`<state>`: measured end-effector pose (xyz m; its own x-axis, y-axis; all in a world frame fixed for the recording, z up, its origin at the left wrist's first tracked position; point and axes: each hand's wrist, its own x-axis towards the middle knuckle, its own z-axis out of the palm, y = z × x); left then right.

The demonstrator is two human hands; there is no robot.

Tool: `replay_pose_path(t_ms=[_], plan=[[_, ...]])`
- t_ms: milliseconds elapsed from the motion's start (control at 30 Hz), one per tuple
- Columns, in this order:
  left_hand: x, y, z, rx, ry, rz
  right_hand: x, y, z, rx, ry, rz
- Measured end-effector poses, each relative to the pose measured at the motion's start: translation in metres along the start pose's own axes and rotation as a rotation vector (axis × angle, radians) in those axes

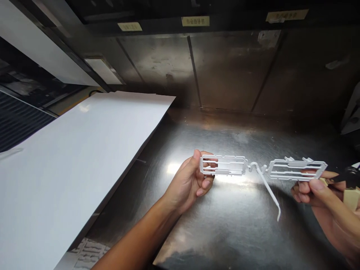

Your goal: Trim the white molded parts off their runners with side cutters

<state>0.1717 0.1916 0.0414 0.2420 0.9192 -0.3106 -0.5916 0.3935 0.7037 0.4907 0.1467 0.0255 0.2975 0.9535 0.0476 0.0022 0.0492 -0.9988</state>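
My left hand [191, 180] is closed on the left end of a white plastic moulding [230, 164]. My right hand [317, 191] pinches its right end, centre-right of frame, over the steel counter [225, 232]. A white sheet [84, 157] lies at left.

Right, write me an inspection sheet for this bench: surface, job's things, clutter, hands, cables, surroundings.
Surface: steel bench, scuffed, bright glare under the part.
Job's things: white moulded part, two slotted frames joined by a runner, with a thin stem hanging down; held above the bench.
Clutter: white sheet over the left side; white mouldings at its lower edge.
Hands: left hand grips the part's left end; right hand grips its right end, with a tan-and-black object beside it, kind unclear.
Cables: nothing seen.
Surroundings: steel back panels; yellow labels above.
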Motion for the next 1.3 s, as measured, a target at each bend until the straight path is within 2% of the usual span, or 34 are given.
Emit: replay_pose_path(t_ms=[233,333,467,667,833,1100,1300], plan=[[0.004,0.002,-0.004,-0.027,0.137,-0.049,-0.009,-0.018,0.009,0.077,-0.199,0.020],[0.007,0.002,-0.005,-0.030,0.180,-0.051,-0.012,-0.021,0.010,0.084,-0.244,0.008],[0.007,0.003,0.001,-0.039,0.247,-0.074,-0.015,-0.017,0.006,0.084,-0.252,0.017],[0.007,0.005,0.008,-0.046,0.247,-0.058,-0.017,-0.009,-0.001,0.036,-0.296,0.038],[0.007,0.009,0.013,-0.067,0.296,-0.045,-0.019,-0.006,0.000,0.007,-0.296,0.014],[0.004,0.011,0.014,-0.044,0.254,-0.014,-0.019,-0.006,0.002,0.026,-0.270,0.046],[0.005,0.011,0.016,-0.026,0.307,-0.047,-0.019,-0.004,-0.001,0.041,-0.282,0.040]])
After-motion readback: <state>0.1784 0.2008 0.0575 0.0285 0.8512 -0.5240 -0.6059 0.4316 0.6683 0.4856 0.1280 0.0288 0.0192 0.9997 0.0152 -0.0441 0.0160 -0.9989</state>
